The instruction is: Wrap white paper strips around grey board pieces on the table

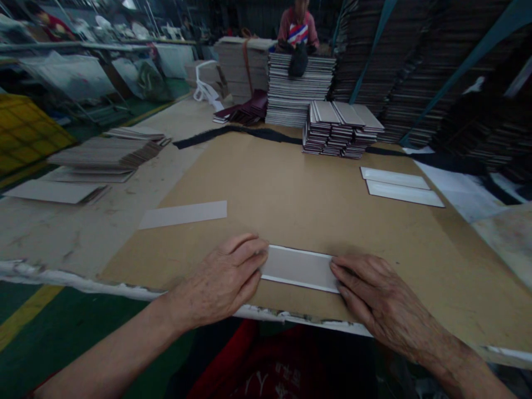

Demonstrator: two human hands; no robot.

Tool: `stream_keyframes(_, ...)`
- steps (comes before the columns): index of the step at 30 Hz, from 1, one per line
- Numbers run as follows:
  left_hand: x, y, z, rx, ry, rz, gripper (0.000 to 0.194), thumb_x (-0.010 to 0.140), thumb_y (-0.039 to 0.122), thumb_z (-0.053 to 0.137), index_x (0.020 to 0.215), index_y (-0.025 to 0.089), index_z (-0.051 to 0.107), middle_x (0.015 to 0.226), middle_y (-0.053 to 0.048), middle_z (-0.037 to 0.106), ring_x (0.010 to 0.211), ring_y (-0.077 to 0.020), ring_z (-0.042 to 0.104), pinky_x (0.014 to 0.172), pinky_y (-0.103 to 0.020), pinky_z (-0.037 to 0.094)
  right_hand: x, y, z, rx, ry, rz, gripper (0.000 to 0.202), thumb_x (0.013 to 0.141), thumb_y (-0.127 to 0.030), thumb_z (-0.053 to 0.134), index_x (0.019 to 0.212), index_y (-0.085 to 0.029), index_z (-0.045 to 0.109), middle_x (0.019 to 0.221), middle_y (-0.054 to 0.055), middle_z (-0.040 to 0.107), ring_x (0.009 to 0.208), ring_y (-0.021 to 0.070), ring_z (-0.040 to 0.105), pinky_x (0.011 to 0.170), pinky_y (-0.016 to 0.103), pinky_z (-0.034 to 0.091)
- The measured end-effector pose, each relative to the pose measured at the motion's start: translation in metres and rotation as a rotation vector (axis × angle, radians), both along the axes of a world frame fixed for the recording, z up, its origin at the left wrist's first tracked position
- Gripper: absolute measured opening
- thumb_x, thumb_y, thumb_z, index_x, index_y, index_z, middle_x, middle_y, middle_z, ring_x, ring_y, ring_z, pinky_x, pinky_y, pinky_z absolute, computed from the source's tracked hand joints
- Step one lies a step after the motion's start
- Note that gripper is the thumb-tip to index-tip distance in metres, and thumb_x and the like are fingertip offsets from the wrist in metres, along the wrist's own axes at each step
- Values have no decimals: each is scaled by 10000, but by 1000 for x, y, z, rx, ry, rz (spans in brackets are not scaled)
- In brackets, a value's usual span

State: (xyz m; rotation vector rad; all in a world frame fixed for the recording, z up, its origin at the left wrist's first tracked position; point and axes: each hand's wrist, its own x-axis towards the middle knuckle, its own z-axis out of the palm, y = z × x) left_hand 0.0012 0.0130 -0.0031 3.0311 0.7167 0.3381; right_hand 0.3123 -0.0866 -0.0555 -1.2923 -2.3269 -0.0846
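The strip [299, 269] lies flat at the near edge of the worktop [291, 194]. The left hand [220, 280] and the right hand [374, 299] press its two ends, fingers flat, no closed grip, apparently pinning it. Beyond the strip stands a stack [341, 130].

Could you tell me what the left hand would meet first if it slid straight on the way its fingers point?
The left hand points right along the white strip it presses, so it would probably meet the right hand on the strip's far end.
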Motion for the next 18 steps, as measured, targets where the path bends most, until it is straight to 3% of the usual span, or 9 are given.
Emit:
stream_keyframes(5,2,0,0,94,92,-30,272,975,243,462,1196,128,572,1225,-79,582,1168,-246,487,1086,-430,412,-7,-1,6,21,-62,-9,341,978,-304,550,1263,-125,604,1221,122,624,1106,282,557,959,497,508)
stream_keyframes(12,3,2,5,107,151,-54,461,949,527,535,1318,252,527,1204,-51,578,1143,-240,503,1174,-566,232,-15,-8,7,-40,-164,-58,425,980,-411,534,1335,-183,577,1295,106,602,1154,299,540,948,497,522)
stream_keyframes(18,0,6,2,68,140,-63,460,949,531,529,1316,253,531,1190,-51,592,1151,-254,497,1186,-584,176,13,-16,-4,-32,-167,-40,482,1001,-410,488,1426,-182,480,1432,79,535,1347,319,424,1118,599,363)
